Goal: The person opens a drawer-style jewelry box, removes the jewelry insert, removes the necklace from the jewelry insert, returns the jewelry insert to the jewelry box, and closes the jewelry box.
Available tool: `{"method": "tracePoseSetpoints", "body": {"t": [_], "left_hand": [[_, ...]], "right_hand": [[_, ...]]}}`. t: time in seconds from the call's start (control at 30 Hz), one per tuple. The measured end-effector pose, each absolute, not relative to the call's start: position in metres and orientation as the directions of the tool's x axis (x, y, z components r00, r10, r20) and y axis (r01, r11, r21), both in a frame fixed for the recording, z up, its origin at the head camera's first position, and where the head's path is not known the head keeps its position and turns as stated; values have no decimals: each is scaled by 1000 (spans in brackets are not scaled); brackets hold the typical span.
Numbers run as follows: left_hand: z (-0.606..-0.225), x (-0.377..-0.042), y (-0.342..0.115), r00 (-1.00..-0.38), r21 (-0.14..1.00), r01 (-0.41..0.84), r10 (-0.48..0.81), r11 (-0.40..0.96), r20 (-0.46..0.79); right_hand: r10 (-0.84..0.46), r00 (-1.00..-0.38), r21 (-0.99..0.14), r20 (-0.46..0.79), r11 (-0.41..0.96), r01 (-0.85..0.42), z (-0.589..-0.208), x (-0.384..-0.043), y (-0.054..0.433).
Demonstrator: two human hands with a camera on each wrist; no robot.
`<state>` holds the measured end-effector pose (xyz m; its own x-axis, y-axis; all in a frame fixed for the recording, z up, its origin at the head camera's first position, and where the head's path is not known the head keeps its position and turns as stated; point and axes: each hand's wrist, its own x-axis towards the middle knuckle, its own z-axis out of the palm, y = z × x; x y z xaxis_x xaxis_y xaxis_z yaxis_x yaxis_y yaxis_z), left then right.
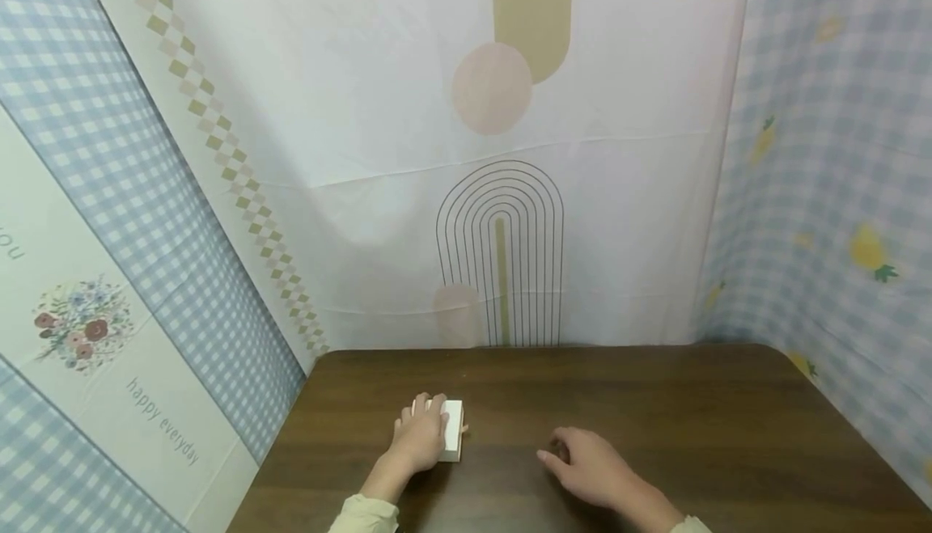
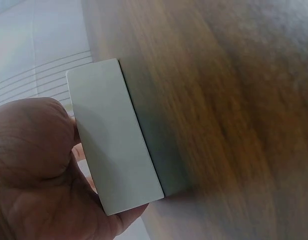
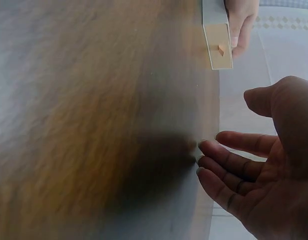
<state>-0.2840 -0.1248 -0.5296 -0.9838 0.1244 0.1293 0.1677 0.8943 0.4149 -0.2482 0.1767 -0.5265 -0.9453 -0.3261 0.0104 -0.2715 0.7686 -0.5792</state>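
A small white drawer box point(image 1: 454, 429) with a beige end rests on the left half of the brown table. My left hand point(image 1: 422, 436) grips it from above, fingers over its far part and thumb on the near side. Its plain white side point(image 2: 114, 135) faces the left wrist camera, with the palm point(image 2: 34, 160) close against it. In the right wrist view, a little ribbon tab point(image 3: 221, 49) sticks out of the box's beige end. To the right of the box, my right hand point(image 1: 588, 464) hovers low over the table with loosely bent fingers, holding nothing.
The dark wooden table point(image 1: 655, 403) has rounded far corners. Behind it hangs a white patterned cloth point(image 1: 379, 112). Blue-checked cloths stand at the left point(image 1: 182, 153) and right point(image 1: 823, 153) sides.
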Motion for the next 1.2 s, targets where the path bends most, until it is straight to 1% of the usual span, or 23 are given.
{"method": "tracePoseSetpoints", "body": {"t": [0.1, 0.2, 0.33, 0.47, 0.67, 0.8, 1.03, 1.2], "left_hand": [[-529, -281, -126, -982, 414, 177, 133, 893, 134], [-532, -281, -128, -981, 424, 186, 140, 887, 137], [-540, -287, -127, -978, 438, 194, 136, 878, 160], [-539, -288, -126, -974, 442, 208, 144, 873, 174], [-531, -283, -125, -978, 431, 194, 138, 881, 157], [-534, -282, -126, -980, 437, 186, 131, 880, 151], [-532, -283, -128, -986, 445, 162, 123, 881, 115], [-528, -284, -128, -989, 455, 151, 129, 878, 79]], "right_hand": [[-372, -928, -600, 20, 738, -309, -528, -251, 167], [-431, -902, -647, 24, 682, -343, -528, -254, 154], [-493, -870, -694, 23, 618, -369, -529, -263, 135], [-521, -853, -694, 18, 608, -386, -533, -273, 116], [-561, -828, -678, -5, 610, -409, -534, -287, 92], [-546, -837, -683, -20, 619, -388, -536, -295, 79], [-528, -849, -689, 14, 610, -391, -542, -308, 62], [-516, -856, -729, -25, 596, -337, -540, -312, 57]]}}
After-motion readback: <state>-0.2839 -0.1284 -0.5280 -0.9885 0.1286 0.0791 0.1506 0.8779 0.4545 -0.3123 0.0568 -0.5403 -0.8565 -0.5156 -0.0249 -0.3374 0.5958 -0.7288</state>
